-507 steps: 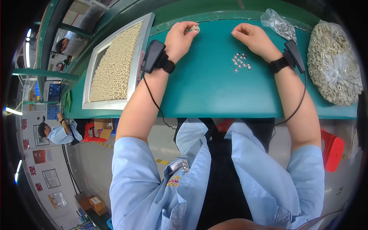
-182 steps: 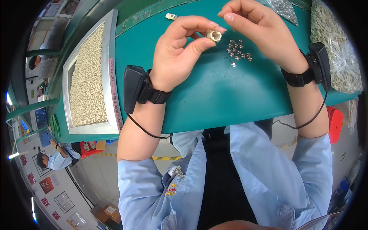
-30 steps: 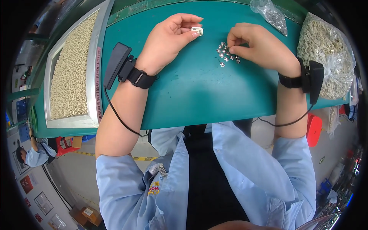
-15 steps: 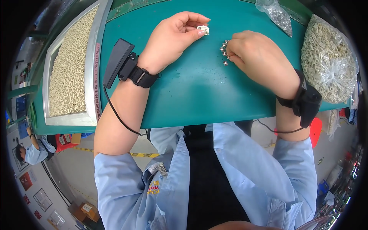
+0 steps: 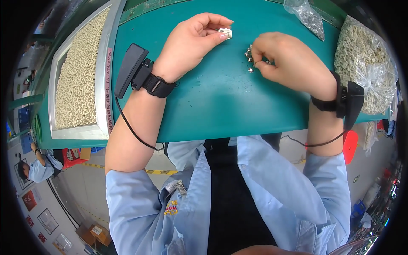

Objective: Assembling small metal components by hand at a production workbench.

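Between the thumb and fingers of my left hand (image 5: 187, 44) is a small white plastic part (image 5: 227, 32), held just above the green table mat (image 5: 212, 108). To the right, my right hand (image 5: 289, 61) is down at a little cluster of shiny, round-headed metal pieces (image 5: 250, 59), thumb and fingertips drawn together. Whatever those fingertips pinch, if anything, is hidden behind the hand and too small to name. Each wrist wears a black strap with a black device on it.
A metal-framed tray (image 5: 104, 97) packed with small cream parts stands at the left. On the right lies a clear bag (image 5: 361, 68) full of similar parts. Another clear bag (image 5: 308, 19) of small metal pieces is at the far right. A co-worker (image 5: 40, 163) is off to the left.
My right hand has turned and shifted slightly, its wrist moving right, and more of the gap between thumb and fingers shows. My left hand has stayed nearly still with the white part.
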Demonstrator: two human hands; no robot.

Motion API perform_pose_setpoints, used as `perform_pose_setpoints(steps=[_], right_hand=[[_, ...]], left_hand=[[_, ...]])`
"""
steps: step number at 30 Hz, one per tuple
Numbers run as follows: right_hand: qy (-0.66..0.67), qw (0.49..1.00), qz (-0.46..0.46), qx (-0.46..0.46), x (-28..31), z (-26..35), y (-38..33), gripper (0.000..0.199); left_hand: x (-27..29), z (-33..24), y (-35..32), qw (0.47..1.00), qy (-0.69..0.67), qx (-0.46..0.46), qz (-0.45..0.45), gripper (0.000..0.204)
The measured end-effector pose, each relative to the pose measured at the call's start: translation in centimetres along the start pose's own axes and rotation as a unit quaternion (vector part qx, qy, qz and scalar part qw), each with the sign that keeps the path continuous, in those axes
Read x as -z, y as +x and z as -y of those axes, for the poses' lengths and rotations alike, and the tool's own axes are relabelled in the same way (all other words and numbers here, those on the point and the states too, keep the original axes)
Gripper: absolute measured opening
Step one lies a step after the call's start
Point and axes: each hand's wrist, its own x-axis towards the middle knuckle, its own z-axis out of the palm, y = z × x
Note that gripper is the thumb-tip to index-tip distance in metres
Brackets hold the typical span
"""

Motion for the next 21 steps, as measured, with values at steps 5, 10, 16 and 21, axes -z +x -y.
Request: perform_pose_setpoints(steps=[5, 10, 16, 21], right_hand=[[0.116, 0.992, -0.009, -0.058, 1.3, -0.4, 0.5, 0.009], [0.153, 0.987, -0.046, -0.037, 0.3, -1.0, 0.9, 0.008], [0.185, 0.978, -0.091, -0.044, 0.0, -1.5, 1.2, 0.006], [0.178, 0.976, -0.114, -0.061, -0.4, -1.0, 1.5, 0.007]], left_hand=[[-0.3, -0.3, -0.2, 0.999, -0.031, 0.004, 0.012, 0.025], [-0.4, -1.2, -0.7, 0.998, -0.054, 0.004, 0.038, 0.025], [-0.8, -1.8, -1.0, 0.986, -0.083, 0.047, 0.135, 0.032], [-1.2, -1.7, -1.3, 0.983, -0.117, 0.044, 0.135, 0.033]])
